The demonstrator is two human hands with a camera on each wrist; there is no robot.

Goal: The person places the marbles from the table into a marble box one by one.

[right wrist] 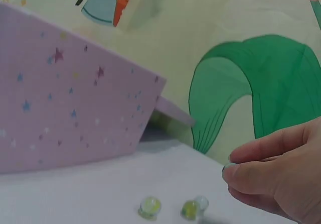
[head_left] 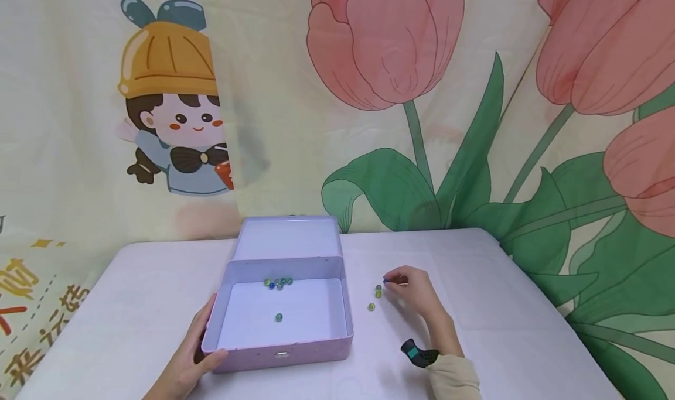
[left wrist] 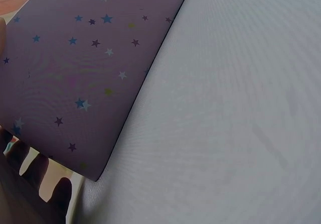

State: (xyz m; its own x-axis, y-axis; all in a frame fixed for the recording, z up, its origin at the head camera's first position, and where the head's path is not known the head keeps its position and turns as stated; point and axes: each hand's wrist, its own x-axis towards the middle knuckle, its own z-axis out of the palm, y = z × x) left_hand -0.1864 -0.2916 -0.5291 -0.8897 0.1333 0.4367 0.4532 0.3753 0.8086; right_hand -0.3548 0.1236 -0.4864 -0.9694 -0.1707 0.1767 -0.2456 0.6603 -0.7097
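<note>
A purple tin box [head_left: 279,358] patterned with small stars stands with its lid [head_left: 287,236] tipped back. My left hand [head_left: 192,353] grips its front left corner, thumb at the front rim and fingers along the left wall. Inside, several glass marbles [head_left: 280,287] cluster near the back, and a single green marble [head_left: 279,317] lies closer to the front. To the right of the box, my right hand [head_left: 413,291] pinches a blue marble [head_left: 386,280] between thumb and fingertips, mostly hidden by them. Close by on the table lie a yellow-green marble [head_left: 371,307] and two touching marbles [head_left: 378,293].
A white-covered table [head_left: 506,330] carries everything. Behind it hangs a printed backdrop [head_left: 285,95] with tulips and a cartoon figure. The right wrist wears a black band [head_left: 419,354], and a beige sleeve [head_left: 454,376] covers the forearm.
</note>
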